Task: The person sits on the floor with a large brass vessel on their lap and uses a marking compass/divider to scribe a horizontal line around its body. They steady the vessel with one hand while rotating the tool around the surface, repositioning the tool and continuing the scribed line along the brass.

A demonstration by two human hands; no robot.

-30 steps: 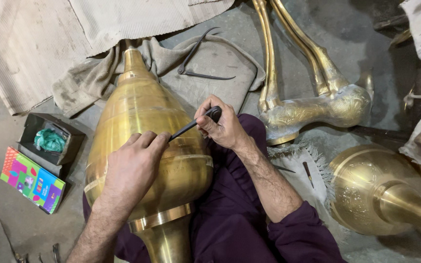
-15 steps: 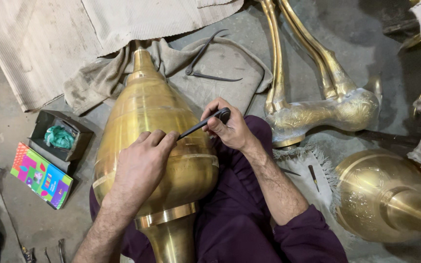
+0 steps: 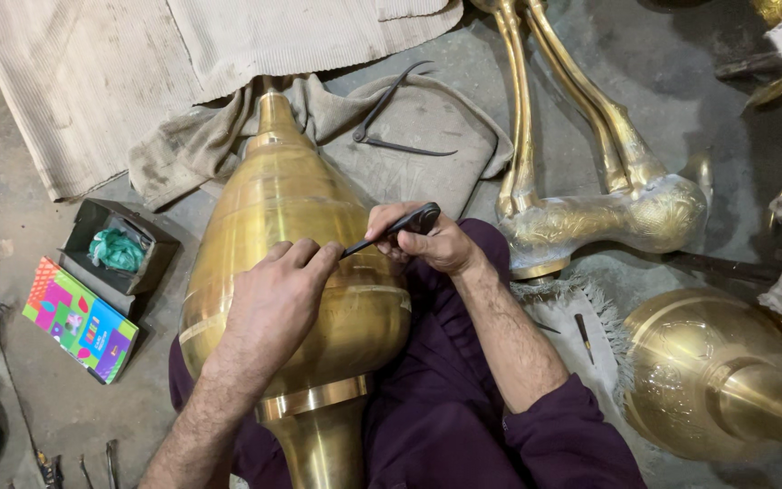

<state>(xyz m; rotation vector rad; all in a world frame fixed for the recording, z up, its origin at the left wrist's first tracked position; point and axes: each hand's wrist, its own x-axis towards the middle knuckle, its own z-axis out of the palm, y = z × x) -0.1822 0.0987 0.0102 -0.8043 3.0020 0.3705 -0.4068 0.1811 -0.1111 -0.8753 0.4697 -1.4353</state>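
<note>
A large brass vessel (image 3: 273, 208), bulb-shaped with a narrow neck at each end, lies across my lap. My left hand (image 3: 273, 303) rests flat on its upper side, fingers bent toward the tool tip. My right hand (image 3: 427, 243) grips a dark marking tool (image 3: 391, 231) like a pen, its thin tip touching the brass just beside my left fingertips. My purple trousers (image 3: 445, 407) show under the vessel.
A grey cloth (image 3: 409, 145) with metal calipers (image 3: 395, 113) lies beyond the vessel. An engraved brass piece with long legs (image 3: 590, 199) and another brass vessel (image 3: 726, 380) sit at right. An open small box (image 3: 115, 249) and colourful carton (image 3: 79, 321) lie at left.
The view has shifted slightly. My hands stay on the vessel, the tool tip still at the brass near my left fingers.
</note>
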